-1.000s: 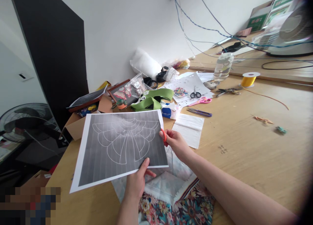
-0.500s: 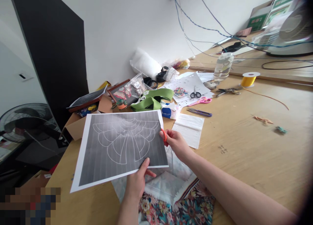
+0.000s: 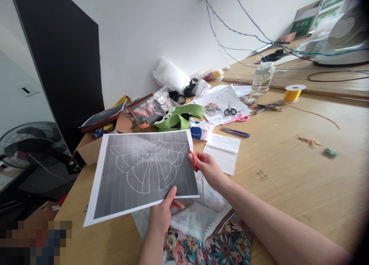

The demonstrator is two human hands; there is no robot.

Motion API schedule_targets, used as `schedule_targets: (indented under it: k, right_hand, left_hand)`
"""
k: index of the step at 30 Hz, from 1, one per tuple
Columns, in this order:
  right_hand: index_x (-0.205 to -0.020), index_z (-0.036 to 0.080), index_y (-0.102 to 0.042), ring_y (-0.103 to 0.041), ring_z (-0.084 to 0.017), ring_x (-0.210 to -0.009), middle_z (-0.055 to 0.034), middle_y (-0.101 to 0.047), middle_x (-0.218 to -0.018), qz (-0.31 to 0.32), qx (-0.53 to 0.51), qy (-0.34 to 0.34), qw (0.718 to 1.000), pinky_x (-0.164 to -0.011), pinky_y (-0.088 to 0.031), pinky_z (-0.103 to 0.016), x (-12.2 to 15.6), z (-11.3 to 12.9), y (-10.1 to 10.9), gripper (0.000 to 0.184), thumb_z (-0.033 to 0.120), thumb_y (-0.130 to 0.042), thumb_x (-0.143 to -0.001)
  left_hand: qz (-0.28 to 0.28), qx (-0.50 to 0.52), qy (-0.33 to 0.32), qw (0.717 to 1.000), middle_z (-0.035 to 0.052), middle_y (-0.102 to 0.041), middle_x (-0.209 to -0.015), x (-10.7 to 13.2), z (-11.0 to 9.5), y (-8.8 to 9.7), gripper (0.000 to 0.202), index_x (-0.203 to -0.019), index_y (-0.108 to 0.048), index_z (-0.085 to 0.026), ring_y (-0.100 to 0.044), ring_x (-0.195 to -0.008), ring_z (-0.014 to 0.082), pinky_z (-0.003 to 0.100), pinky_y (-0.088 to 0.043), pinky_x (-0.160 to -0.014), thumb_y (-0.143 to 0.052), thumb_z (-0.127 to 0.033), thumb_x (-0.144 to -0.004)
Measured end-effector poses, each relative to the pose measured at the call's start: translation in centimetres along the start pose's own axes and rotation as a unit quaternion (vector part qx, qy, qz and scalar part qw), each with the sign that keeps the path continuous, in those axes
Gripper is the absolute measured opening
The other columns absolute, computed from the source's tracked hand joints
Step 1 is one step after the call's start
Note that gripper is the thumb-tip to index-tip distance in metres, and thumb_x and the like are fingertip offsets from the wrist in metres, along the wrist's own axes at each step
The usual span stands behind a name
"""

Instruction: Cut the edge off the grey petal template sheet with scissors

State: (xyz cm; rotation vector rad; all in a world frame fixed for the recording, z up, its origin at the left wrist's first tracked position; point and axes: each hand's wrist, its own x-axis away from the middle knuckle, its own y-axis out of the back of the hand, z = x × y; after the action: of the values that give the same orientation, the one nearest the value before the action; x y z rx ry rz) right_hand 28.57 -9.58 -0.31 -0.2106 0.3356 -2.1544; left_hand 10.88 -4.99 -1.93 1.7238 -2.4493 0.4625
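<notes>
A sheet of paper printed dark grey, with a white-line scalloped pattern, is held up above the table. My left hand grips its lower edge, thumb on top and fingers beneath. At the sheet's right edge, my right hand is closed on scissors with orange handles; their blades are hidden behind the paper. A narrow white strip curls away at the upper right edge, above the scissors. Below the hands lie a clear plastic sheet and floral fabric.
Behind the paper are a green strap, pink scissors, purple thread snips, a box of pins and a tissue pack. A yellow thread spool and water jar stand at right; a cardboard box sits left.
</notes>
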Motion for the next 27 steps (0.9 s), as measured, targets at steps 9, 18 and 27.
schedule_targets:
  k: [9, 18, 27]
  right_hand:
    - [-0.057, 0.020, -0.047, -0.036, -0.009, -0.050, 0.0052, -0.043, -0.050, -0.006, 0.003, 0.004, 1.000, -0.050, -0.028, -0.026, -0.02, -0.12, -0.06, 0.064, 0.081, -0.067, -0.055]
    - [-0.058, 0.020, -0.048, -0.036, -0.010, -0.050, 0.0053, -0.043, -0.052, -0.004, -0.003, -0.003, 1.000, -0.051, -0.027, -0.027, 0.06, -0.02, -0.17, 0.062, 0.079, -0.068, -0.056]
    - [-0.059, 0.020, -0.049, -0.037, -0.009, -0.051, 0.0051, -0.044, -0.052, -0.001, -0.012, 0.004, 1.000, -0.051, -0.027, -0.027, -0.15, -0.08, 0.09, 0.061, 0.077, -0.069, -0.057]
  left_hand:
    - [0.000, 0.007, 0.007, 1.000, 0.0028, -0.070, -0.083, -0.04, -0.04, -0.05, 0.040, -0.080, -0.069, -0.014, -0.058, -0.045, 0.0114, 0.025, -0.051, -0.042, -0.091, -0.033, -0.051]
    - [-0.004, 0.011, 0.006, 1.000, 0.0024, -0.070, -0.083, 0.23, -0.27, -0.24, 0.042, -0.080, -0.070, -0.015, -0.058, -0.046, 0.0112, 0.024, -0.051, -0.041, -0.091, -0.033, -0.049]
    - [0.003, -0.002, 0.004, 1.000, 0.0023, -0.070, -0.083, 0.11, -0.09, -0.15, 0.043, -0.081, -0.071, -0.015, -0.059, -0.047, 0.0119, 0.024, -0.051, -0.042, -0.091, -0.035, -0.049]
